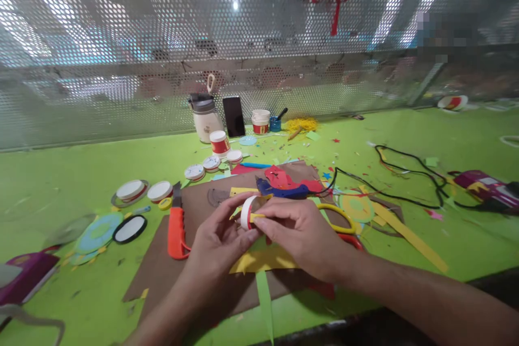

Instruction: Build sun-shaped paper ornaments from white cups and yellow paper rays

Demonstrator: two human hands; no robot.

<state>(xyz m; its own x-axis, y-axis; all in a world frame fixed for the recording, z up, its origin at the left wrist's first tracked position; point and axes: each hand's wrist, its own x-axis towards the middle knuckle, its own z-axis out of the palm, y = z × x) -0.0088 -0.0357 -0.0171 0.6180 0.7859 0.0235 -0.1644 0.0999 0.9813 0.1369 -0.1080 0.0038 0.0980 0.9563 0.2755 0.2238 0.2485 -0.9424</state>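
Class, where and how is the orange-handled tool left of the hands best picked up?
Probably by its broad orange handle, coming from the near side: the handle lies nearer the camera, while the narrow dark end points away.

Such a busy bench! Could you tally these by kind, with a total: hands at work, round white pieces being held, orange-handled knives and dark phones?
Hands: 2 (left hand, right hand)
Held round white piece: 1
Orange-handled knife: 1
Dark phone: 1
Total: 5
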